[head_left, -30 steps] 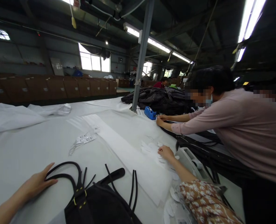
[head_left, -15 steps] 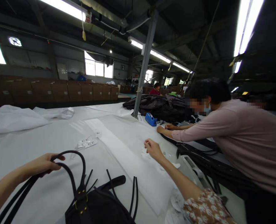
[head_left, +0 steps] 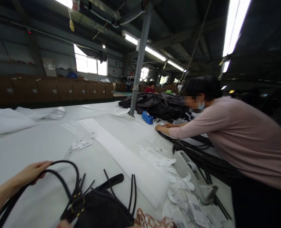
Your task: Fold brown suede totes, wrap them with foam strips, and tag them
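Observation:
My left hand [head_left: 33, 173] is wrapped round the thin black handles of a black bag [head_left: 102, 207] and holds them up in an arch. The bag lies at the bottom of the view, with gold-coloured metal pieces at the handle base and several loose black straps sticking up. Only a sliver of my right hand [head_left: 64, 224] shows at the bottom edge, beside the handle base. Its fingers are mostly cut off, so I cannot tell what they hold. A brown patterned sleeve crosses in front of the bag.
Stacked white sheets [head_left: 126, 161] lie across the white table. White tags [head_left: 175, 196] and a grey plastic holder [head_left: 185, 164] are on the right. Beyond stand a blue tape dispenser [head_left: 147, 117], a post [head_left: 140, 60] and a dark pile [head_left: 154, 103]. A co-worker [head_left: 235, 133] leans in.
My right hand has dropped from above the tags at mid-table to the bag at the bottom edge. My left hand keeps the handles and sits slightly lower and further left. The view has turned right.

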The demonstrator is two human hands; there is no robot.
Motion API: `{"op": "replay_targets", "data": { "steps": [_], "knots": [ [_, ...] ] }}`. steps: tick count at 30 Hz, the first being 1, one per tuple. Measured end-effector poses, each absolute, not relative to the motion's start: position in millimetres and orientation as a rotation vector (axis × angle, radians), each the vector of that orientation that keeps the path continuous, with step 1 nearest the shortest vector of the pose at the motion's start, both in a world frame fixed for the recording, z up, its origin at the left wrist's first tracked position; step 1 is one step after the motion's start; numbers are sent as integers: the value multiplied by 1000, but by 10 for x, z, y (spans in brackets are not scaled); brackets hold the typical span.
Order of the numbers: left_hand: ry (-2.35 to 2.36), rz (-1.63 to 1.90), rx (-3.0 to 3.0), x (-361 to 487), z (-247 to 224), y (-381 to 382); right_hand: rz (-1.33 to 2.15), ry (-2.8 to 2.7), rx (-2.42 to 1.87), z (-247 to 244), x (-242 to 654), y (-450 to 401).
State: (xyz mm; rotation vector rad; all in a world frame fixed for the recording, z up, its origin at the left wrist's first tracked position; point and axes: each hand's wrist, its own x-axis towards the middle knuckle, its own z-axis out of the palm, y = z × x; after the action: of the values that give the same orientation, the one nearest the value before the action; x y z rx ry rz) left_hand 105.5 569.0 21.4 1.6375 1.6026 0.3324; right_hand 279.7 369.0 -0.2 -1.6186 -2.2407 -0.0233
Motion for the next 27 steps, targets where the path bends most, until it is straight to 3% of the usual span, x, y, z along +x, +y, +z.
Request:
{"op": "replay_targets", "data": {
  "steps": [5, 11, 18, 27],
  "knots": [
    [1382, 251, 1976, 1178, 559, 5604, 18, -2414, -1307, -281, 2663, 3773],
    [1519, 219, 2113, 1194, 298, 5968, -79, -2159, -1113, -549, 2668, 3853],
    [1575, 257, 1947, 761, -24, 6133, 16, -2110, -1019, -479, 2693, 3848],
    [1462, 283, 1675, 362, 108, 6150, 257, -2158, -894, -302, 2748, 3827]
  ]
}}
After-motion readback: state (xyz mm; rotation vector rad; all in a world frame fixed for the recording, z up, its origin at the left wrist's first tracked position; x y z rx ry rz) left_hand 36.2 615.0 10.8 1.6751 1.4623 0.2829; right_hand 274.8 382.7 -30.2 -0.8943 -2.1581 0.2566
